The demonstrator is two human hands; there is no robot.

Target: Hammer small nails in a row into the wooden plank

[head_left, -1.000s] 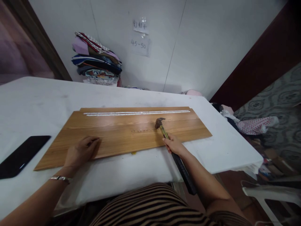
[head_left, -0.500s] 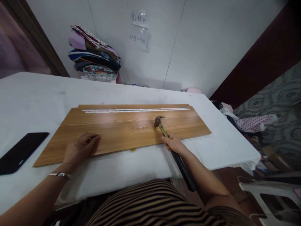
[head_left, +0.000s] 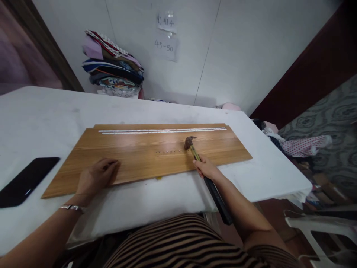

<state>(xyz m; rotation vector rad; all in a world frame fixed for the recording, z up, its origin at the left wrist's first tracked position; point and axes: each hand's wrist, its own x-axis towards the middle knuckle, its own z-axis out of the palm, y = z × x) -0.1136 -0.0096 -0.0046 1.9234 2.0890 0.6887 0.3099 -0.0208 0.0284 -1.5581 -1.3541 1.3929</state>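
Observation:
A long wooden board (head_left: 139, 156) lies on the white table (head_left: 41, 119). A thin metal strip (head_left: 164, 130) runs along its far edge, and a short row of small nails (head_left: 167, 151) sits near its middle. My right hand (head_left: 206, 168) is closed round a hammer (head_left: 195, 152), whose head rests on the board just right of the nails. The hammer's dark grip sticks out behind my wrist. My left hand (head_left: 96, 176) lies on the board's near left part with the fingers curled, pressing down on it. A bracelet is on that wrist.
A black phone (head_left: 26, 180) lies at the table's left. Folded fabrics (head_left: 113, 70) are stacked against the back wall, under paper notes (head_left: 166, 46). Clothes (head_left: 304, 145) lie on the floor to the right. A white plastic chair (head_left: 320, 227) stands at the lower right.
Almost nothing has moved. The hammer head stays by the row of nails and my left hand stays on the board. The view has shifted slightly.

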